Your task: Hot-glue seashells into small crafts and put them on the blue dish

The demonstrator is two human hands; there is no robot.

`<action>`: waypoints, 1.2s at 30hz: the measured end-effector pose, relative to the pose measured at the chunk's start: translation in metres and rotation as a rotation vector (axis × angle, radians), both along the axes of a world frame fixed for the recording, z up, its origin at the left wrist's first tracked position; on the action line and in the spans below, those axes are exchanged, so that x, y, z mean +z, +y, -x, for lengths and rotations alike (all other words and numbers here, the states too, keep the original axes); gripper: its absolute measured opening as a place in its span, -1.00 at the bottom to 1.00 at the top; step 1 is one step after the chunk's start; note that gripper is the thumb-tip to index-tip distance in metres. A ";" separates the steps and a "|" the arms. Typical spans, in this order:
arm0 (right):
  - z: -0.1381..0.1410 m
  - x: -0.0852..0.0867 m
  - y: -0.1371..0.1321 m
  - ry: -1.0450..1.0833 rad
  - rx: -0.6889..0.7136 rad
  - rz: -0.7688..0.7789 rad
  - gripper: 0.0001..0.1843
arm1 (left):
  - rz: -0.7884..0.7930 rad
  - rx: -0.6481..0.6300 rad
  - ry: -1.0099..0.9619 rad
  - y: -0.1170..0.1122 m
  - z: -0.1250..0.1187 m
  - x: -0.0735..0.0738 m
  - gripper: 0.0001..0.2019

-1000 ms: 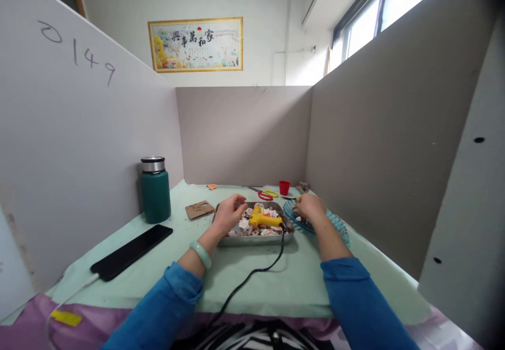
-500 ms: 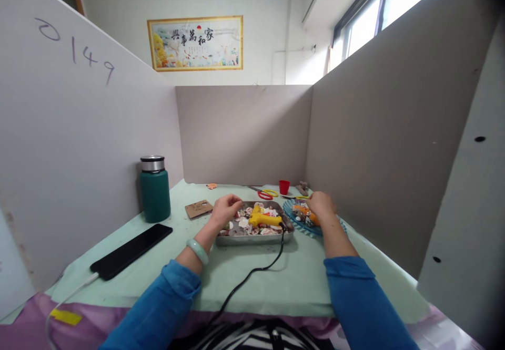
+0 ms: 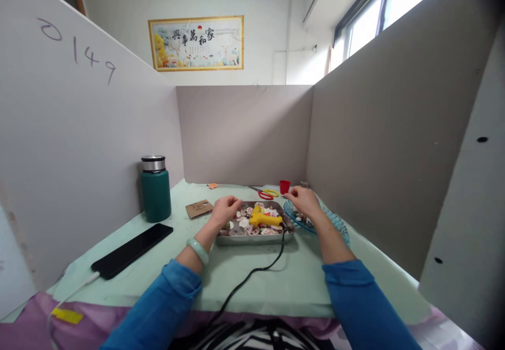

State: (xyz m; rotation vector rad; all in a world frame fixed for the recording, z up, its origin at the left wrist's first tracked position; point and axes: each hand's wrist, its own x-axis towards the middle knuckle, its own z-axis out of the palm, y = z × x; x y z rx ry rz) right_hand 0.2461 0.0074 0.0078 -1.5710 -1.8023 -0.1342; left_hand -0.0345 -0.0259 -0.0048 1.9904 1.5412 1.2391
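Note:
My left hand (image 3: 225, 210) is over the left end of the metal tray (image 3: 252, 240), fingertips pinched together. Whatever they hold, if anything, is too small to make out. A yellow glue gun (image 3: 265, 218) with a black cord lies in the tray, on many small pale and reddish pieces that look like shells. My right hand (image 3: 306, 203) hovers over the left side of the blue scalloped plate (image 3: 335, 225), fingers pinched near the red cup (image 3: 284, 187). Anything between them cannot be made out. The hand and forearm hide most of the plate's small contents.
Scissors (image 3: 265, 193) with red and yellow handles lie behind the tray. A brown card (image 3: 199, 209) sits to its left, and a small orange piece (image 3: 212, 186) farther back. A green bottle (image 3: 155, 195) and black phone (image 3: 133, 250) stand left. Grey partitions enclose the table.
My right hand has moved left, from over the plate's far right part toward the red cup. My left hand stays pinched in the same place by the tray.

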 end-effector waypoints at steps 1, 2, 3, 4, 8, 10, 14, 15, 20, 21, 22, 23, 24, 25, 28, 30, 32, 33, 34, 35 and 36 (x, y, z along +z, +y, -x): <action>0.006 -0.001 -0.001 -0.019 0.059 -0.014 -0.75 | 0.007 0.019 0.055 0.000 0.001 0.000 -0.74; 0.011 -0.001 -0.003 -0.044 0.133 -0.011 -0.76 | 0.011 0.043 0.127 0.001 0.003 0.000 -0.76; 0.017 -0.002 -0.005 -0.071 0.205 0.011 -0.78 | 0.008 0.077 0.211 0.002 0.004 0.000 -0.78; 0.021 -0.003 -0.007 -0.095 0.272 0.031 -0.79 | 0.002 0.115 0.299 0.002 0.006 0.000 -0.81; 0.032 -0.003 -0.013 -0.147 0.413 0.080 -0.87 | 0.002 0.216 0.532 0.002 0.013 0.005 -0.79; 0.035 -0.002 -0.016 -0.145 0.445 0.091 -0.86 | 0.045 0.157 0.556 0.000 0.018 0.010 -0.79; 0.037 -0.001 -0.021 -0.098 0.549 0.168 -0.79 | 0.174 -0.156 0.546 -0.003 0.028 0.015 -0.80; 0.037 -0.001 -0.022 -0.096 0.566 0.197 -0.74 | 0.187 -0.221 0.548 -0.003 0.030 0.014 -0.79; 0.041 -0.005 -0.023 -0.176 0.500 0.303 -0.54 | 0.077 -0.197 0.592 0.009 0.026 -0.004 -0.79; 0.042 -0.005 -0.023 -0.187 0.479 0.306 -0.53 | 0.053 -0.130 0.590 0.012 0.024 -0.007 -0.82; 0.043 -0.005 -0.023 -0.194 0.460 0.306 -0.52 | 0.012 -0.069 0.574 0.014 0.024 -0.009 -0.82; 0.044 -0.005 -0.024 -0.200 0.444 0.305 -0.53 | -0.032 -0.018 0.550 0.017 0.024 -0.010 -0.80; 0.044 -0.005 -0.024 -0.206 0.432 0.304 -0.54 | -0.064 0.016 0.525 0.018 0.025 -0.010 -0.78; 0.045 -0.005 -0.025 -0.211 0.421 0.305 -0.55 | -0.083 0.027 0.506 0.019 0.026 -0.009 -0.76; 0.046 -0.004 -0.027 -0.229 0.402 0.320 -0.53 | -0.055 -0.040 0.500 0.016 0.030 -0.006 -0.79; 0.047 -0.004 -0.028 -0.243 0.383 0.334 -0.48 | -0.014 -0.127 0.516 0.014 0.031 -0.005 -0.81; 0.048 -0.004 -0.029 -0.265 0.362 0.342 -0.45 | 0.019 -0.184 0.535 0.013 0.029 -0.006 -0.80; 0.049 -0.004 -0.030 -0.276 0.355 0.343 -0.45 | 0.031 -0.194 0.547 0.013 0.028 -0.006 -0.79; 0.049 -0.004 -0.030 -0.287 0.353 0.344 -0.46 | 0.039 -0.193 0.556 0.013 0.027 -0.007 -0.79; 0.050 -0.004 -0.031 -0.294 0.352 0.348 -0.48 | 0.042 -0.182 0.559 0.013 0.026 -0.008 -0.79; 0.051 -0.004 -0.031 -0.299 0.352 0.354 -0.50 | 0.040 -0.169 0.556 0.013 0.025 -0.008 -0.79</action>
